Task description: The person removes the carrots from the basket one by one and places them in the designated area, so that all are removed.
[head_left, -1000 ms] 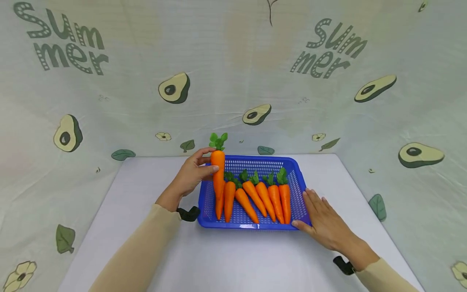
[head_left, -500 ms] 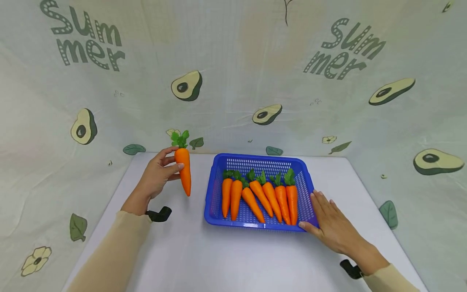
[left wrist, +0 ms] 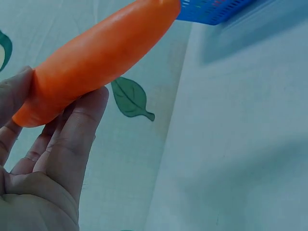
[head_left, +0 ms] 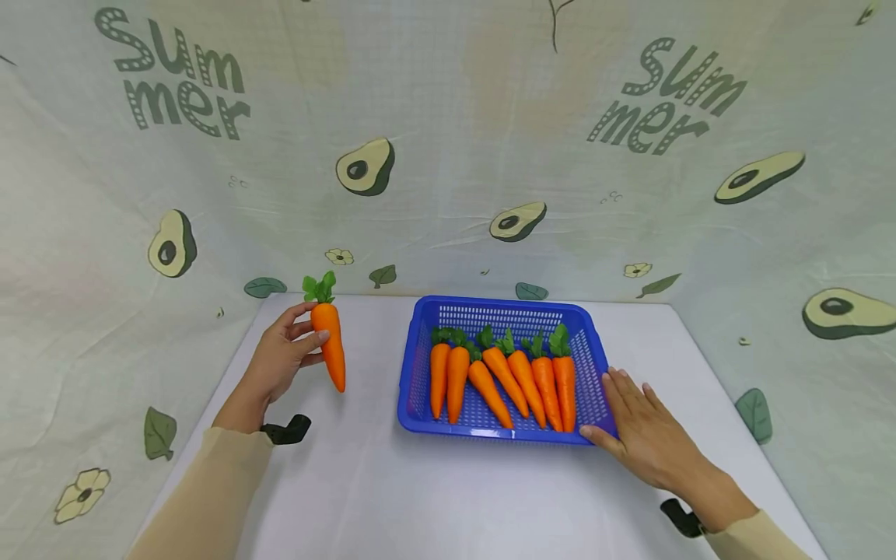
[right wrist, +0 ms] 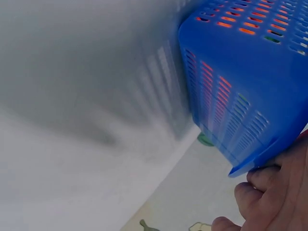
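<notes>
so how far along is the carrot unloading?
Done: one carrot is out of the blue basket, gripped by the left hand above the white table, leafy end up. In hand: that carrot is not yet set down; the right hand rests flat against the basket's near right corner. Left: six carrots lie in the basket.

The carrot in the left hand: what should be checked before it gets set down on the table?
1. Hold on the carrot: the left hand has fingers and thumb round its upper part, ok.
2. Carrot clear of the table: tip looks lifted, cannot tell for sure.
3. Landing spot left of the basket: bare, ok.
4. Basket steadied: right hand rests flat against its near right corner, ok.
5. Six carrots lying in the basket, none hanging over the rim: ok.
</notes>
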### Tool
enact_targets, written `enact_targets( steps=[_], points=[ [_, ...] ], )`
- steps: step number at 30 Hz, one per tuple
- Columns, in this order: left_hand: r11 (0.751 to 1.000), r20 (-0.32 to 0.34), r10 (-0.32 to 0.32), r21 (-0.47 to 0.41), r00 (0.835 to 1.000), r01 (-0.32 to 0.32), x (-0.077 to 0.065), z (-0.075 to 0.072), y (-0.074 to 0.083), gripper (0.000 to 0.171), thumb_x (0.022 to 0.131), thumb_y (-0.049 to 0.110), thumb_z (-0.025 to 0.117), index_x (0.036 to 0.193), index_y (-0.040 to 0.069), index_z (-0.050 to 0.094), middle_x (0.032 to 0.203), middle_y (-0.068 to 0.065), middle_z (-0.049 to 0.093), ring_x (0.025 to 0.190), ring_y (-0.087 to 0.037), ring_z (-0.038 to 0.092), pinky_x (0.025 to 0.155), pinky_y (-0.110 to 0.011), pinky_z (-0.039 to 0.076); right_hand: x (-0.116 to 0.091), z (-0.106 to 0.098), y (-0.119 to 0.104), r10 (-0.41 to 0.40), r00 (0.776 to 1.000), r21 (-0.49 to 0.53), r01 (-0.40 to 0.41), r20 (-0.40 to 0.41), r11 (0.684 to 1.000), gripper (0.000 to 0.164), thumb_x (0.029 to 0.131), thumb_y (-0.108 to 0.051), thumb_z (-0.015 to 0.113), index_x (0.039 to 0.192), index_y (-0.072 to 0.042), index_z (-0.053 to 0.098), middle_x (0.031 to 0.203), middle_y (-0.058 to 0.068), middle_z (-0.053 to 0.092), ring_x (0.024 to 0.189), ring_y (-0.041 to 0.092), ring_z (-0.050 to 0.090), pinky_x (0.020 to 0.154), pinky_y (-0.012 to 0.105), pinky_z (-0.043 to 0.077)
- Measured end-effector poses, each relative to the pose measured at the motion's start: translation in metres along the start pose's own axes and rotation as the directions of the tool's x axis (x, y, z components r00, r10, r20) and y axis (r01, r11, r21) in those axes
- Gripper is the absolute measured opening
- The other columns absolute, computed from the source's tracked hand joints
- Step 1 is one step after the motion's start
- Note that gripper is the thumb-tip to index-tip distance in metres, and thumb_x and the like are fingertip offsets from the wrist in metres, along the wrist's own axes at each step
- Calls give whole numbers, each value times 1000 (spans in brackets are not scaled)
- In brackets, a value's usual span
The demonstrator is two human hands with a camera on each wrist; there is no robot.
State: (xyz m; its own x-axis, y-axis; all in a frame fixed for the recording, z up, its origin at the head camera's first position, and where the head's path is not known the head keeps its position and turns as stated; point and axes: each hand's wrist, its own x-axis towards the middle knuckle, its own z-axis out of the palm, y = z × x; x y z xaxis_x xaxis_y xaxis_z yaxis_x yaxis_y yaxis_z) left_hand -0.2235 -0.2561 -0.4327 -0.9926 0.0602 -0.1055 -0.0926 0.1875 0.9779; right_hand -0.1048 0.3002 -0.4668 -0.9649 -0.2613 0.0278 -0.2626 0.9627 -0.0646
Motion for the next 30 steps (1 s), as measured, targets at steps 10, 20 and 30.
enact_targets(
  steps=[10, 20, 30],
  points=[
    [999, -38, -37, -7, 999, 37, -7, -9, -9, 75, 88, 35, 71, 151, 27, 32, 137, -18, 44, 103, -19, 64, 83, -35, 59, -1, 4, 1, -9, 1000, -3, 9, -11, 1000, 94, 94, -67, 41, 155, 0, 16, 160, 23, 19, 148, 40, 18, 123, 44, -9],
    [996, -34, -85, -10, 996, 85, 0, -14, -22, 71, 91, 29, 69, 151, 25, 31, 141, -21, 42, 103, -19, 64, 84, -34, 59, -2, 1, 3, -10, 1000, -19, 10, -1, 1000, 94, 94, -66, 40, 154, 1, 14, 160, 24, 17, 149, 39, 15, 117, 30, -22],
    [985, -26, -159, 63, 987, 161, 10, -18, -51, 73, 92, 30, 68, 152, 22, 28, 145, -23, 40, 109, -31, 62, 86, -38, 58, -1, 1, 2, 9, 1000, -11, -9, 15, 1000, 97, 93, -68, 41, 155, 0, 10, 161, 24, 16, 149, 40, 14, 112, 27, -27]
  ],
)
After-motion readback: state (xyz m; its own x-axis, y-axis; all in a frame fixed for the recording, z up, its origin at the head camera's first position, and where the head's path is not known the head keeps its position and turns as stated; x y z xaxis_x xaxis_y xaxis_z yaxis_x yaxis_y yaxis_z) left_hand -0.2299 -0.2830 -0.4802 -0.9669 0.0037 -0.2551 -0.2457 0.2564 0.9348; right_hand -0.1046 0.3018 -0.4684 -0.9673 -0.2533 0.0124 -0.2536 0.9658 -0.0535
